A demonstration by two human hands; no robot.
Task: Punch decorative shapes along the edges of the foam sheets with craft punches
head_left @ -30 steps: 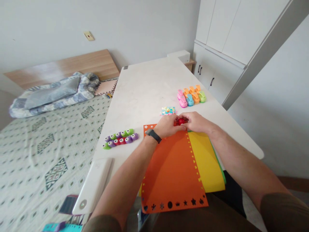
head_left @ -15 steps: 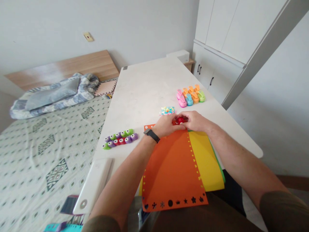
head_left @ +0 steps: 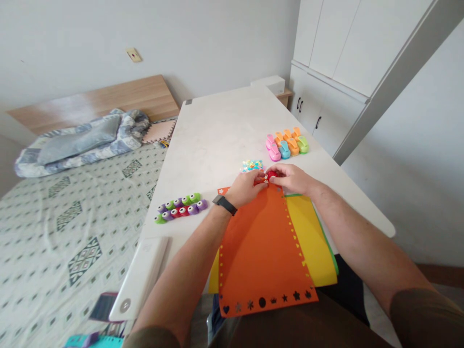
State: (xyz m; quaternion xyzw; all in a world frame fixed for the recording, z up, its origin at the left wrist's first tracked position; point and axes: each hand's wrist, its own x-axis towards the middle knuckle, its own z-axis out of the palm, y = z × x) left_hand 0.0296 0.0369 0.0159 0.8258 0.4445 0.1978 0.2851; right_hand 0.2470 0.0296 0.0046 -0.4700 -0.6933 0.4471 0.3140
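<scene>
A small red paper punch [head_left: 272, 175] sits at the far edge of an orange sheet of paper [head_left: 261, 241]. My right hand [head_left: 294, 179] is closed around the punch. Just beside it, my left hand [head_left: 246, 187] pinches the top edge of the sheet, its fingertips close to the punch. Cut-out shapes run along the sheet's sides and near edge, including a heart, a star and a crown. Yellow paper [head_left: 313, 246] lies under it, with a green edge showing. Beyond my left hand is a small pile of colourful paper pieces [head_left: 252, 166].
Two rows of small green, purple and red punches [head_left: 183, 210] stand on the left of the white table [head_left: 217, 130]. Larger pink, orange, blue and green punches [head_left: 286, 144] are grouped at the right. A white device [head_left: 141, 275] lies at the near left edge, beside the bed.
The orange sheet has shifted slightly to the right and turned a little. My left hand's fingers have drawn back from the punch, while my right hand keeps hold of it.
</scene>
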